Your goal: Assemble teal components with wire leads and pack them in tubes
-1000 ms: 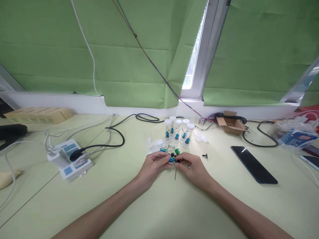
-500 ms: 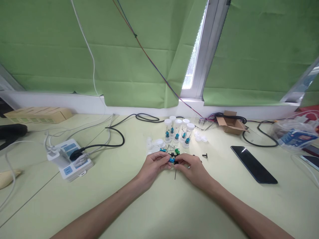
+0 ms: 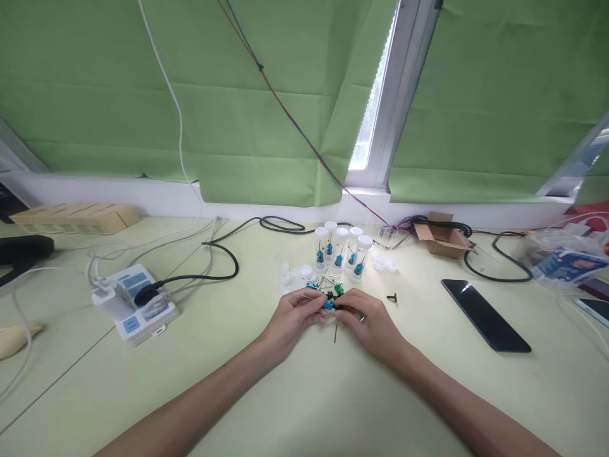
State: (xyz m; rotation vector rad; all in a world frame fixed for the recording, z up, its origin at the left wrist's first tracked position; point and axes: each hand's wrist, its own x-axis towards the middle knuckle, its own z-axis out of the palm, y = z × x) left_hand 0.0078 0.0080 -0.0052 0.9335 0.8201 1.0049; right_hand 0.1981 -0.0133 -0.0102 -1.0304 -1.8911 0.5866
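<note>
My left hand [image 3: 297, 315] is closed in a pinch on a small blue metal part [image 3: 328, 305]. A thin pale rod [image 3: 304, 296] runs along its fingertips. My right hand [image 3: 365, 317] is also closed, its thumb and forefinger pressed against the right end of the blue part; a small black piece shows there, mostly hidden by the fingers. Just beyond the fingertips lie a second blue part [image 3: 312, 286], a green part [image 3: 339, 289] and several thin metal rods [image 3: 328, 280]. A dark thin rod [image 3: 335, 334] lies below the hands.
Several clear vials [image 3: 339, 251] with white caps and blue parts inside stand behind the hands. Loose white caps [image 3: 384, 262] and a black T-shaped piece [image 3: 391, 297] lie to the right, then a phone [image 3: 485, 315]. A power strip [image 3: 137, 304] with cables is at left; a cardboard box [image 3: 442, 241] stands behind.
My right fingers have shifted slightly around the end of the blue part. My left hand stays almost in place, still holding it. The surroundings look the same.
</note>
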